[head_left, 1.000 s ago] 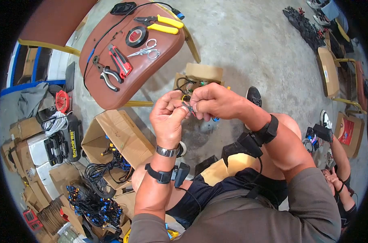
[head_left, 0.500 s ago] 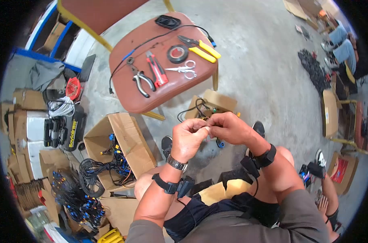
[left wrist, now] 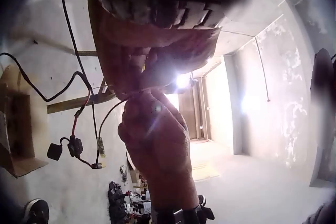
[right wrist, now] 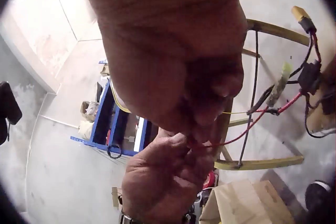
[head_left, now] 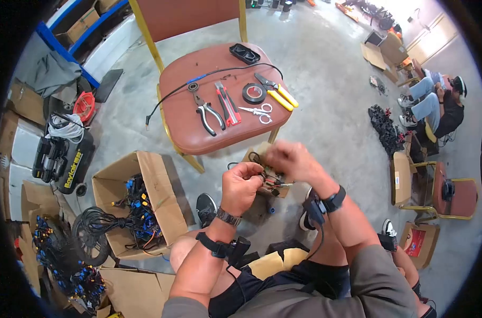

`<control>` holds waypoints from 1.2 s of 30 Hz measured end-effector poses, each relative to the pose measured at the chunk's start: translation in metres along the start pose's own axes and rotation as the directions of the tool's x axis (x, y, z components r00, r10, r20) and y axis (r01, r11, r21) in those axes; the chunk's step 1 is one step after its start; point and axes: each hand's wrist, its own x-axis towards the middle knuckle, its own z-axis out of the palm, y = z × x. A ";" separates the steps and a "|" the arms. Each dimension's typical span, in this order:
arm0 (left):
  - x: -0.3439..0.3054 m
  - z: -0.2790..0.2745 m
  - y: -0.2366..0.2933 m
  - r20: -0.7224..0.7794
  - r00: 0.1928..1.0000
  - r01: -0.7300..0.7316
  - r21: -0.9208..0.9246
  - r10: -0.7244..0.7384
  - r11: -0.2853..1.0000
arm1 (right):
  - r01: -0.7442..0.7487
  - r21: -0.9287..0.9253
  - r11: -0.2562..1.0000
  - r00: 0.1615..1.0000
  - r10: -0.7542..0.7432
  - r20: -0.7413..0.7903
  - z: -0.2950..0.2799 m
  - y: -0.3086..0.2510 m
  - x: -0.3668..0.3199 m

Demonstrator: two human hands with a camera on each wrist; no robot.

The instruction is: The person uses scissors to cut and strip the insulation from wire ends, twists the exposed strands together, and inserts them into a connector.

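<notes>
In the head view my left hand (head_left: 240,190) pinches thin wires (head_left: 273,183) between thumb and fingers, above a small carton. Close to its right is my right hand (head_left: 294,159), blurred, with curled fingers. The right wrist view shows a red wire (right wrist: 244,139) running to the left fingers and a thin yellow wire (right wrist: 234,112) reaching the right fingers. Beyond them hang a greenish tube (right wrist: 278,87), a black block (right wrist: 310,77) and a yellow connector (right wrist: 301,16). In the left wrist view a dark wire (left wrist: 107,112) runs up to the fingertips of both hands, which partly hide it.
A chair seat (head_left: 193,139) ahead bears pliers (head_left: 212,119), a red cutter (head_left: 229,106), black tape (head_left: 253,93), scissors (head_left: 259,111) and yellow-handled strippers (head_left: 278,93). At the left stands an open carton (head_left: 164,196) of cables. Seated people are at the right.
The head view has shifted, showing more of the floor and room ahead. My hands were together at the fingertips; the right has moved slightly away from the left, leaving wires visible between them.
</notes>
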 end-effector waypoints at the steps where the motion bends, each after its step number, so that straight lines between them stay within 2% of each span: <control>1: 0.000 -0.003 0.001 0.030 0.999 0.014 0.019 -0.015 1.000 | 0.119 -0.117 0.986 0.986 -0.131 -0.100 -0.003 0.009 0.020; 2: -0.002 -0.004 0.005 0.029 0.999 0.018 0.008 -0.018 1.000 | 0.223 -0.241 0.945 0.946 -0.270 -0.181 -0.006 0.015 0.035; 5: -0.007 0.002 0.014 0.028 1.000 0.006 -0.037 -0.005 0.999 | 0.124 -0.520 0.845 0.960 -0.235 -0.154 -0.011 0.002 0.070; 7: -0.007 -0.001 0.010 0.046 0.997 -0.058 -0.003 0.058 0.998 | 0.090 -0.613 0.785 0.970 -0.207 -0.123 -0.007 0.010 0.090; 9: -0.009 -0.004 0.012 0.041 0.996 -0.075 -0.001 0.075 0.997 | 0.063 -0.700 0.711 0.984 -0.161 -0.075 -0.004 0.018 0.104; 12: -0.010 -0.009 0.018 0.058 0.995 -0.077 -0.042 0.080 0.996 | 0.011 -0.738 0.674 0.992 -0.097 -0.074 -0.004 0.012 0.107; 13: -0.008 -0.010 0.016 0.048 0.993 -0.109 -0.065 0.112 0.992 | -0.023 -0.750 0.661 0.998 -0.030 -0.056 -0.004 0.008 0.109; 16: -0.008 -0.013 0.025 0.032 0.992 -0.118 -0.082 0.120 0.990 | -0.006 -0.776 0.631 0.999 -0.035 -0.036 -0.005 0.009 0.109; 19: -0.003 -0.019 0.023 0.028 0.991 -0.123 -0.135 0.128 0.983 | -0.007 -0.618 0.786 1.000 -0.013 -0.028 -0.012 0.009 0.098; 20: -0.002 -0.020 0.021 0.016 0.992 -0.125 -0.147 0.129 0.981 | -0.091 -0.406 0.909 0.996 0.091 -0.018 -0.013 0.009 0.090; 21: 0.001 -0.021 0.020 0.004 0.992 -0.126 -0.159 0.129 0.979 | -0.184 -0.170 0.968 0.982 0.190 0.016 -0.016 0.007 0.079; 22: 0.001 -0.021 0.019 -0.011 0.992 -0.123 -0.170 0.123 0.978 | -0.283 0.074 0.956 0.958 0.278 0.076 -0.016 0.005 0.066; 23: 0.000 -0.019 0.025 -0.034 0.996 -0.085 -0.179 0.080 0.980 | -0.260 0.318 0.912 0.966 0.250 0.073 -0.013 0.002 0.047; 26: 0.002 -0.016 0.022 -0.054 0.994 -0.102 -0.209 0.093 0.973 | -0.223 0.596 0.771 0.968 0.248 0.041 -0.002 0.004 0.002; 30: 0.005 -0.009 0.009 -0.038 0.996 -0.090 -0.108 0.087 0.990 | -0.203 0.741 0.640 0.973 0.219 0.077 0.014 0.015 -0.038; 31: 0.006 -0.007 0.003 -0.026 0.992 -0.124 -0.068 0.122 0.990 | -0.205 0.726 0.656 0.972 0.220 0.076 0.015 0.016 -0.044; 34: 0.008 0.006 -0.009 -0.024 0.994 -0.111 -0.043 0.110 0.993 | -0.223 0.725 0.652 0.970 0.222 0.099 0.012 0.019 -0.061; 36: 0.009 0.018 -0.011 0.001 0.996 -0.089 -0.028 0.089 0.996 | -0.252 0.760 0.599 0.968 0.171 0.185 0.007 0.032 -0.070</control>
